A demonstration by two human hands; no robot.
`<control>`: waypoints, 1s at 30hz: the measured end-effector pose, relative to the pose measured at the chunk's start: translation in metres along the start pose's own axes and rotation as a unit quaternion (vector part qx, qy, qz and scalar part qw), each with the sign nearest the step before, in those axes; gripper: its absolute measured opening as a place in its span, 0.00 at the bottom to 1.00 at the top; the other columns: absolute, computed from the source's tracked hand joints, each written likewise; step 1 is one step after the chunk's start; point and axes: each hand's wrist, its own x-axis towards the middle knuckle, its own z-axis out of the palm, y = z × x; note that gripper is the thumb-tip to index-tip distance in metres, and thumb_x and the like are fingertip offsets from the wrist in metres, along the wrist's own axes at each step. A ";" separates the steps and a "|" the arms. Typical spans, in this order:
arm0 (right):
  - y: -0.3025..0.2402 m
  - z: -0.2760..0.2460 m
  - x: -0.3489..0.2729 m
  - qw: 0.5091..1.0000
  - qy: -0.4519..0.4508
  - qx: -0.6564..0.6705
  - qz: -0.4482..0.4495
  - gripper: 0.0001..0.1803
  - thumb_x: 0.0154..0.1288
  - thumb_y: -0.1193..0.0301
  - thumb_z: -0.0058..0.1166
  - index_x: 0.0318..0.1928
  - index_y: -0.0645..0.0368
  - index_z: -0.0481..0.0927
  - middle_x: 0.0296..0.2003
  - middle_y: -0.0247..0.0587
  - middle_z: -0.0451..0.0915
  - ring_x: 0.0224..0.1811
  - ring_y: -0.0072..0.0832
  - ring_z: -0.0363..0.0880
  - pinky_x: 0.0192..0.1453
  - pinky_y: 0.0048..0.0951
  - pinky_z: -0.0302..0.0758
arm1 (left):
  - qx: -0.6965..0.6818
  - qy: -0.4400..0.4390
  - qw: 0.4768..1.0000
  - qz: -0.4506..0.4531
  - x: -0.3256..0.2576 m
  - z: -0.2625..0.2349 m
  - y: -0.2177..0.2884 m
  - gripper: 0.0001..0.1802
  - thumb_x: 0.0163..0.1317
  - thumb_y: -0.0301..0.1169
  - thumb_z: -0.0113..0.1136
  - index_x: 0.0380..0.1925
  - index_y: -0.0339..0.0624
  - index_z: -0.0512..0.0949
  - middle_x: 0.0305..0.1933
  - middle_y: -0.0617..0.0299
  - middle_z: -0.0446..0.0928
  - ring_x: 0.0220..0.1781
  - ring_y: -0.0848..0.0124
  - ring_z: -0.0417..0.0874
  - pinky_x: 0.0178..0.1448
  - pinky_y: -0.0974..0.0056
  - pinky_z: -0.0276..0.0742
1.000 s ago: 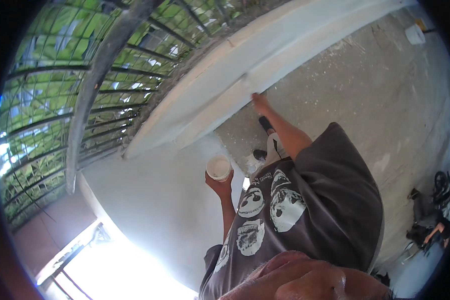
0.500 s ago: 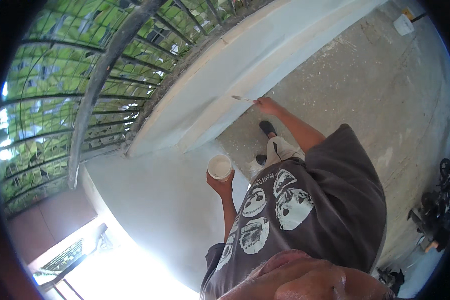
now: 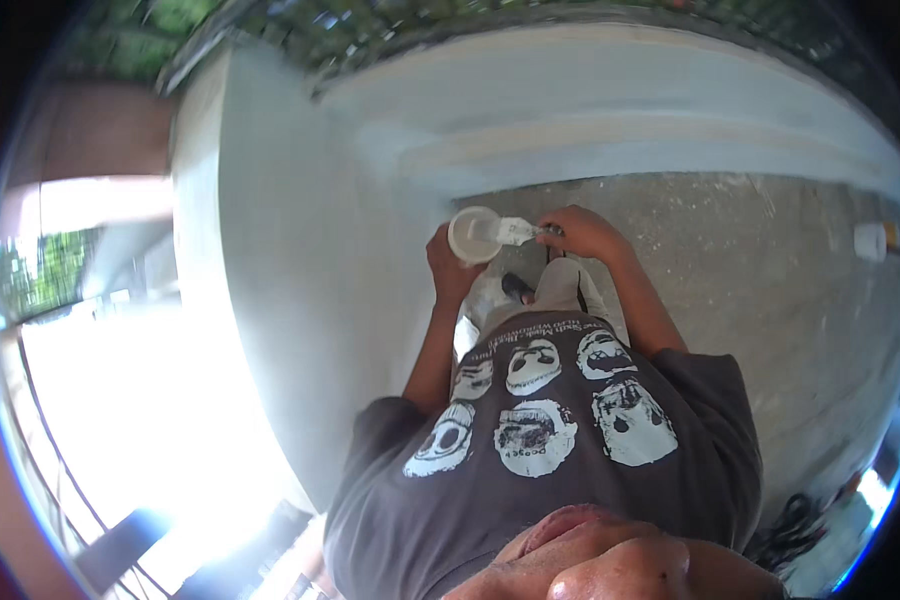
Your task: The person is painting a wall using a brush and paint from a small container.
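Note:
My left hand (image 3: pixel 449 266) is wrapped round a small, round, pale tub (image 3: pixel 462 236), held in front of my body at thigh height with its mouth facing up. In my right hand (image 3: pixel 587 236) is a paintbrush (image 3: pixel 516 231) with a flat, whitish head, gripped by its handle. The head of the brush lies at the right side of the tub's rim, its tip reaching over the opening. Whitish material shows inside the tub, but its level is hard to make out.
A pale wall (image 3: pixel 290 220) rises close on my left and meets a low whitish wall (image 3: pixel 610 115) ahead. Paint specks dot the grey concrete floor (image 3: pixel 750 270). A white container (image 3: pixel 870 242) stands far right. Dark tangled items (image 3: pixel 795 530) lie at the lower right.
The paintbrush has moved from beside the low wall back to the tub, bringing my hands close together. My view has turned leftward and the tub is now nearer the middle.

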 end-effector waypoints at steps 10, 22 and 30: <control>-0.024 0.082 0.044 0.989 0.017 -0.147 -0.024 0.19 0.68 0.66 0.57 0.59 0.54 0.81 0.48 0.51 0.86 0.52 0.49 0.85 0.54 0.50 0.81 | 0.046 0.122 0.990 0.052 -0.023 -0.002 -0.008 0.45 0.37 0.43 0.87 0.57 0.42 0.77 0.56 0.52 0.80 0.58 0.49 0.81 0.61 0.45 0.73; -0.057 0.103 0.064 0.964 0.024 -0.245 -0.096 0.16 0.73 0.67 0.48 0.55 0.56 0.82 0.39 0.48 0.87 0.40 0.47 0.88 0.44 0.50 0.83 | 0.121 0.202 0.966 0.107 -0.044 0.003 -0.032 0.53 0.38 0.48 0.86 0.65 0.40 0.71 0.59 0.48 0.79 0.63 0.47 0.80 0.66 0.44 0.73; -0.045 0.061 0.050 0.973 -0.007 -0.224 -0.055 0.15 0.67 0.66 0.54 0.51 0.57 0.83 0.42 0.52 0.87 0.44 0.50 0.87 0.49 0.51 0.82 | 0.109 0.217 0.965 0.099 -0.041 -0.001 -0.040 0.51 0.36 0.47 0.87 0.62 0.40 0.73 0.58 0.46 0.80 0.61 0.44 0.81 0.65 0.44 0.75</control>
